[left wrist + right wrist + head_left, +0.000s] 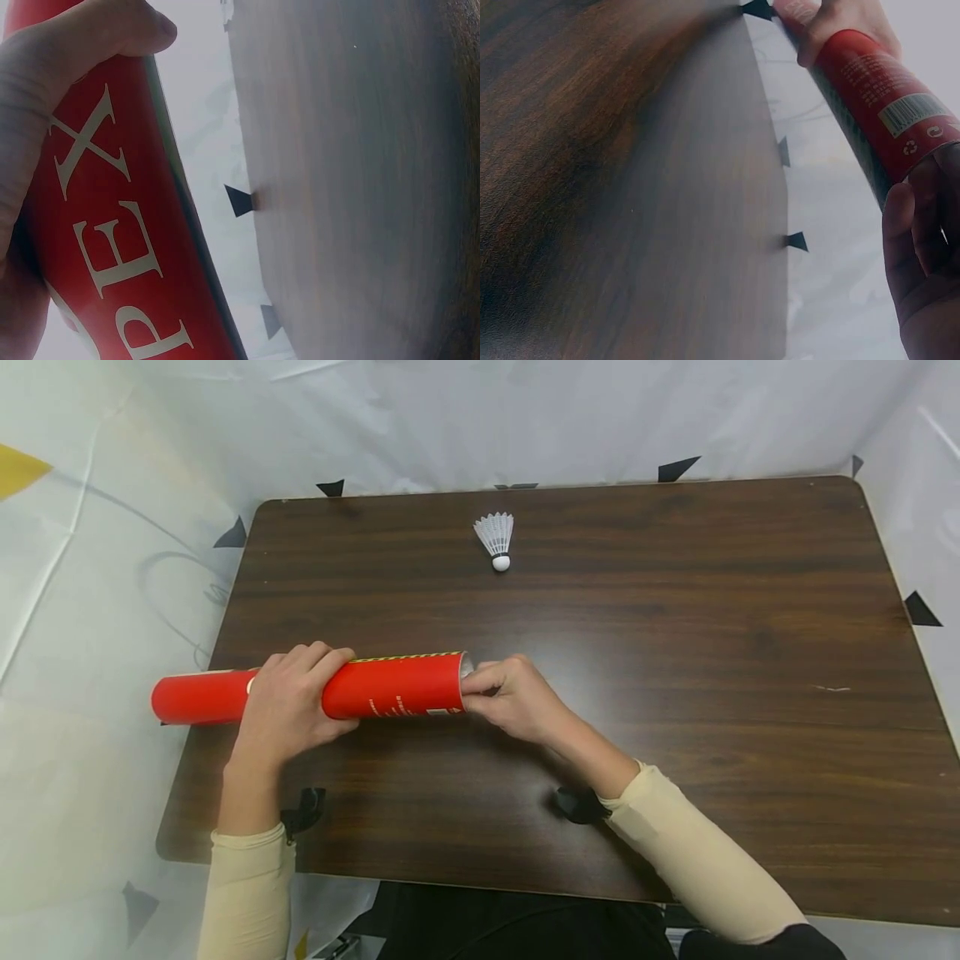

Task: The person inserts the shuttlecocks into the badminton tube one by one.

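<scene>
A red shuttlecock tube [393, 687] lies nearly level above the left part of the table, its open end facing right. My left hand [288, 697] grips it around the middle; pale letters show on its side in the left wrist view. At the open end is my right hand [513, 697], with fingertips inside the mouth and the thumb by the rim in the right wrist view. Something whitish shows just inside the mouth; whether the fingers pinch anything there is hidden. A white shuttlecock [495, 539] lies on the table near the back edge, its cork toward me.
The dark wood-grain table [712, 635] has rounded corners. White sheeting [525, 418] rises behind it and at both sides, with black tape pieces [678, 469] along the edges. The tube's closed end sticks out past the table's left edge.
</scene>
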Demonstrator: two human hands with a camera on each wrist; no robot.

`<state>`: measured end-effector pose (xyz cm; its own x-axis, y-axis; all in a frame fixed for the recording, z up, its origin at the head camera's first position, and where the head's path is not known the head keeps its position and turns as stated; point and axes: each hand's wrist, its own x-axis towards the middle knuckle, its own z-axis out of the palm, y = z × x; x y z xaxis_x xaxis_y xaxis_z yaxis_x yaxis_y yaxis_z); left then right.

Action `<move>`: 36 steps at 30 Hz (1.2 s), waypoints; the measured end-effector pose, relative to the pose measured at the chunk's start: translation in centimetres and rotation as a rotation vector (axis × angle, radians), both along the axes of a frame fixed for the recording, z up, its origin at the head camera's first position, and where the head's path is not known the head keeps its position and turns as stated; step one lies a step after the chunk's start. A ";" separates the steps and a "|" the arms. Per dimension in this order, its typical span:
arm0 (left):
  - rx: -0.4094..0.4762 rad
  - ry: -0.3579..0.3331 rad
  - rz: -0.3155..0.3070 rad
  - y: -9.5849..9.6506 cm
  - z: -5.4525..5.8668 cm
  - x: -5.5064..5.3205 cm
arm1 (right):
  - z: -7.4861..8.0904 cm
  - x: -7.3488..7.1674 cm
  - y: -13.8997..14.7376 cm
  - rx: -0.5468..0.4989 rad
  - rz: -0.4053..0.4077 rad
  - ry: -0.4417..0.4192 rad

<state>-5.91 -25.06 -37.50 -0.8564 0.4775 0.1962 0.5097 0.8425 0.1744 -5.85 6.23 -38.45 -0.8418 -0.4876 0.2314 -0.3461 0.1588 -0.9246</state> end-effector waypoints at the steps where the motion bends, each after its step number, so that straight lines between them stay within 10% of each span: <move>1: -0.002 0.003 -0.001 0.0 0.0 0.0 | 0.0 0.0 0.0 0.001 -0.002 0.001; 36: -0.008 -0.019 0.037 -1.1 -0.5 0.3 | 0.5 -0.6 1.4 0.121 0.127 -0.053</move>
<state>-5.59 -26.19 -38.02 -0.8769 0.4472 0.1761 0.4751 0.8618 0.1775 -6.41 7.58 -37.91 -0.7814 -0.6121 0.1214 -0.3216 0.2282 -0.9190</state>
